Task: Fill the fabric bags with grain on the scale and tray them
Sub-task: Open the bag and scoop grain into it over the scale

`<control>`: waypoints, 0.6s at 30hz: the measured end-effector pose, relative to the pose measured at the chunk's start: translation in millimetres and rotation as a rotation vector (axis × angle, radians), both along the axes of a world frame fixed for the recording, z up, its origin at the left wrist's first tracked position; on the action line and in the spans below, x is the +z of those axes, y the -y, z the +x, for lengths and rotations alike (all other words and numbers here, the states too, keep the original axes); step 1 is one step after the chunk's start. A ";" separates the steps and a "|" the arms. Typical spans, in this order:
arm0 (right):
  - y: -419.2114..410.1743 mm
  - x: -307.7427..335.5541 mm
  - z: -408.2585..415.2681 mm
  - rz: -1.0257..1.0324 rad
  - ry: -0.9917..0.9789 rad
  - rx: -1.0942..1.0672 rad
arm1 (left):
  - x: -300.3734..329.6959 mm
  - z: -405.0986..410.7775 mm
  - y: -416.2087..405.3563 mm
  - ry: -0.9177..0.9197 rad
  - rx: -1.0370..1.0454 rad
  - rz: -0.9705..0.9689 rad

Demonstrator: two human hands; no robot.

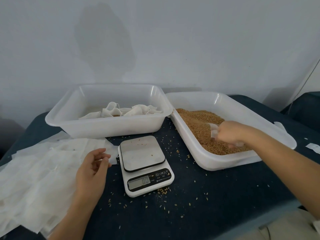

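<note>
We judge the task partway: several filled bags (131,110) lie in the left tray (72,122), scale (142,153) bare, right hand (230,134) gripping a bag (213,130) in the grain (199,122), left hand (94,168) relaxed, holding nothing, empty bags (43,163) waiting.

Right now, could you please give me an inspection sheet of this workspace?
Surface: dark cloth table, strewn with loose grains.
Job's things: scale with bare platform; grain tray; bag tray holding filled bags; empty bags piled left.
Clutter: white scraps at the right edge.
Hands: left hand open above the pile; right hand grips a bag in the grain.
Cables: thin line on the wall.
Surroundings: plain wall.
</note>
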State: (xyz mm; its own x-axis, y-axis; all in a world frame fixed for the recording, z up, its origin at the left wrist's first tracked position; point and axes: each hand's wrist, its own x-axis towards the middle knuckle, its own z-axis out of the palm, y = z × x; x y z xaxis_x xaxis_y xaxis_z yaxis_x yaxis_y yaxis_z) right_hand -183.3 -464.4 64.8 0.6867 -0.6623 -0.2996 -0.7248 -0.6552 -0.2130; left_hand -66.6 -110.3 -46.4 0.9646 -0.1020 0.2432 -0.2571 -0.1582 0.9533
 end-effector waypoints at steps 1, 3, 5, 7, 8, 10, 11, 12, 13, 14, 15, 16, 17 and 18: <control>2.4 0.3 0.1 0.007 0.033 -0.013 | 0.6 -0.4 -0.6 0.004 0.002 0.015; 9.3 -2.0 2.5 -0.004 0.106 -0.069 | 4.0 0.4 -2.2 0.037 0.016 0.091; 17.3 -5.8 6.6 -0.007 0.159 -0.133 | 8.3 4.3 -5.3 0.108 0.030 0.236; 26.0 -9.2 11.6 0.013 0.189 -0.158 | 12.6 10.0 -12.5 0.200 0.055 0.447; 30.0 -10.7 13.5 0.048 0.199 -0.174 | 14.5 13.3 -17.7 0.238 0.064 0.568; 36.4 -12.9 13.9 0.192 0.223 -0.236 | 15.3 18.4 -29.5 0.272 0.048 0.833; 38.2 -13.6 13.4 0.244 0.221 -0.256 | 14.2 20.3 -35.8 0.262 0.027 0.962; 39.6 -14.8 11.8 0.262 0.190 -0.258 | 12.6 21.3 -40.9 0.245 0.004 1.067; 40.9 -16.5 10.5 0.255 0.143 -0.243 | 10.6 21.3 -44.8 0.234 -0.015 1.136; 41.9 -18.3 9.7 0.236 0.092 -0.216 | 8.9 21.1 -47.4 0.239 -0.025 1.168; 42.2 -19.9 9.1 0.212 0.046 -0.187 | 7.4 21.1 -48.7 0.258 -0.029 1.178; 41.4 -21.3 9.0 0.179 0.014 -0.162 | 6.9 20.9 -49.0 0.278 -0.026 1.165; 41.3 -23.0 9.0 0.146 0.004 -0.141 | 7.7 20.5 -48.5 0.286 -0.017 1.133; 40.9 -24.1 8.9 0.118 0.007 -0.128 | 9.3 19.7 -47.8 0.277 -0.004 1.094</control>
State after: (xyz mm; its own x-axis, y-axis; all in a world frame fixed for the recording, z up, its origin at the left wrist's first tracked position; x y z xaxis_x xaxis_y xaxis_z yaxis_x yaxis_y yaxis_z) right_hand -174.4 -505.4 40.7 0.6014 -0.7047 -0.3764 -0.7989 -0.5278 -0.2884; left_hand -46.9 -62.6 -37.0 0.8906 -0.3941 0.2269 -0.4402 -0.8723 0.2129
